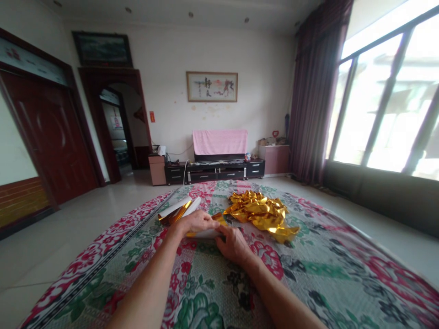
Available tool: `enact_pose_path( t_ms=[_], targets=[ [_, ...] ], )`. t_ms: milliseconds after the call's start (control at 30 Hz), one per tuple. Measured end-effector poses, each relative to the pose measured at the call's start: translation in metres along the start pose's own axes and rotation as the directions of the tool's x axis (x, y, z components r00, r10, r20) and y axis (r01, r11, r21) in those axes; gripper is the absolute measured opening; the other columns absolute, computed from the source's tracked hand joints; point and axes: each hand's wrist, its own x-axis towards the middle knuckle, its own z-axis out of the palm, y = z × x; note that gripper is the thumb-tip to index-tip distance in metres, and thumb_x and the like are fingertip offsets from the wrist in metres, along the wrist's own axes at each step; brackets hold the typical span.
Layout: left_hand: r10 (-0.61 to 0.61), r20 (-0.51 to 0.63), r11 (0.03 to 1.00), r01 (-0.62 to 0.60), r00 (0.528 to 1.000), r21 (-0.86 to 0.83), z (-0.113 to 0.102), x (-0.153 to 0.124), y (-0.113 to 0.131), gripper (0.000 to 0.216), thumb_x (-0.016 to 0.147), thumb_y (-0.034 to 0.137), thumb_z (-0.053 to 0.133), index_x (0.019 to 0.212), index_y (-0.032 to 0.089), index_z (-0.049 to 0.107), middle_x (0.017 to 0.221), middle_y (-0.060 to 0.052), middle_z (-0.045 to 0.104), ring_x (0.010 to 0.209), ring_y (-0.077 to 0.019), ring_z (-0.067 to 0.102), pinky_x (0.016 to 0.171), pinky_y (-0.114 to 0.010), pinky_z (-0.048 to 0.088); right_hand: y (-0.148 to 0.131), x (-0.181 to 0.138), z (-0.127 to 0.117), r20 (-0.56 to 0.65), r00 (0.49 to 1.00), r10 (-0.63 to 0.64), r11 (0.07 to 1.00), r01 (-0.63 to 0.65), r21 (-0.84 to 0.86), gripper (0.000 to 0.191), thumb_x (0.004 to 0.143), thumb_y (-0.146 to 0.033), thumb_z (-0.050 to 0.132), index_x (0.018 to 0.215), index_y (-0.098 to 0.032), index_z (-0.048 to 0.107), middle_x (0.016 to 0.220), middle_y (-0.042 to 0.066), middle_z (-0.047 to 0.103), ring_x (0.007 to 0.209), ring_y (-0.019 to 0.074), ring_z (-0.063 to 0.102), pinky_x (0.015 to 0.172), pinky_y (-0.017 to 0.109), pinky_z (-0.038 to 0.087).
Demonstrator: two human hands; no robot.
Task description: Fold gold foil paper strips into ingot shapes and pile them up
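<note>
Both hands meet over a piece of gold foil paper (205, 234) whose white back faces out along its near edge. My left hand (196, 222) is closed on the paper, its fingertips pressed close to the other hand. My right hand (233, 243) grips the paper's right end with bent fingers. Beyond the left wrist lie loose, curling gold foil sheets (180, 211), white on one side. To the right of the hands is a heap of crumpled or folded gold foil pieces (259, 211). The fingers hide part of the held paper.
A round table with a flowered cloth (202, 306) lies under everything. Farther off stand a black TV cabinet (231, 174), a pink cloth (219, 142) draped over something above it, and side cabinets. Windows (387, 100) and a purple curtain (313, 91) are at the right.
</note>
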Motion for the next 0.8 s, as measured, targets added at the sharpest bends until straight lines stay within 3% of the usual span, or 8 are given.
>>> enact_pose_path(
  t_ms=[100,233,333,400,467,600,700,800],
  targets=[
    [0.019,-0.111,0.999,-0.016,0.994,0.034,0.009,0.003,-0.008,0.041,0.077,0.047,0.042,0.071,0.015,0.066,0.061,0.002,0.056,0.06,-0.0116,0.05,0.054,-0.02,0.034,0.002,-0.001,-0.001,0.003,1.0,-0.002,1.0,0.002,0.024,0.019,0.066,-0.012,0.046,0.077,-0.019,0.06,0.067,0.0,0.064,0.061,0.0119,0.056,0.057,0.019,0.034],
    [0.038,-0.179,0.999,-0.038,0.983,0.003,0.015,-0.003,-0.024,0.034,0.078,0.039,0.042,0.074,0.017,0.068,0.069,0.0,0.064,0.069,-0.0138,0.056,0.062,-0.02,0.039,0.005,-0.004,-0.005,0.015,1.0,-0.007,0.996,0.006,0.086,0.021,0.063,-0.009,0.045,0.074,-0.019,0.06,0.069,-0.001,0.065,0.063,0.012,0.058,0.059,0.019,0.037],
    [0.055,-0.178,0.995,-0.068,0.982,-0.067,0.015,-0.011,-0.037,0.03,0.073,0.025,0.043,0.085,0.019,0.069,0.082,0.0,0.068,0.075,-0.0139,0.059,0.067,-0.02,0.043,0.012,-0.008,-0.009,0.007,0.999,-0.048,0.989,0.047,0.142,0.021,0.061,-0.008,0.045,0.07,-0.019,0.06,0.071,0.0,0.067,0.067,0.013,0.061,0.064,0.02,0.041],
    [0.073,-0.113,0.991,-0.085,0.991,-0.104,0.018,-0.015,-0.043,0.038,0.065,0.014,0.04,0.09,0.018,0.069,0.084,0.0,0.069,0.077,-0.0135,0.061,0.069,-0.02,0.045,0.016,-0.01,-0.011,-0.024,0.996,-0.084,0.982,0.087,0.166,0.02,0.06,-0.006,0.045,0.066,-0.019,0.059,0.07,0.0,0.067,0.066,0.0135,0.061,0.066,0.021,0.042],
    [0.161,-0.11,0.98,-0.172,0.981,-0.101,0.022,-0.018,-0.045,0.042,0.061,0.009,0.038,0.086,0.017,0.069,0.086,0.0,0.069,0.081,-0.0134,0.061,0.076,-0.021,0.045,0.019,-0.013,-0.012,-0.089,0.992,-0.085,0.976,0.1,0.192,0.02,0.058,-0.006,0.044,0.064,-0.019,0.058,0.071,0.0,0.068,0.068,0.0144,0.062,0.069,0.022,0.044],
    [0.29,-0.263,0.936,-0.329,0.92,-0.121,0.035,-0.016,-0.042,0.035,0.067,0.012,0.038,0.08,0.018,0.07,0.098,-0.001,0.068,0.095,-0.0141,0.059,0.091,-0.022,0.04,0.019,-0.016,-0.016,-0.204,0.979,-0.014,0.969,0.063,0.239,0.019,0.059,-0.006,0.045,0.067,-0.019,0.058,0.079,0.002,0.068,0.077,0.0167,0.062,0.074,0.026,0.046],
    [0.138,-0.375,0.959,-0.218,0.916,-0.179,0.04,-0.012,-0.036,0.032,0.075,0.024,0.043,0.094,0.02,0.068,0.099,-0.003,0.068,0.095,-0.0167,0.059,0.089,-0.024,0.042,0.016,-0.016,-0.019,-0.25,0.968,-0.004,0.957,0.076,0.28,0.016,0.063,-0.008,0.047,0.068,-0.02,0.057,0.09,0.004,0.067,0.087,0.0179,0.061,0.08,0.03,0.046],
    [-0.055,-0.431,0.938,-0.101,0.901,-0.331,0.039,-0.009,-0.03,0.041,0.07,0.03,0.053,0.107,0.015,0.062,0.102,-0.008,0.066,0.093,-0.0198,0.06,0.083,-0.027,0.045,0.014,-0.015,-0.022,-0.3,0.954,-0.023,0.953,0.112,0.282,0.014,0.066,-0.01,0.049,0.067,-0.02,0.059,0.102,0.007,0.064,0.098,0.0192,0.057,0.089,0.035,0.043]
  ],
)
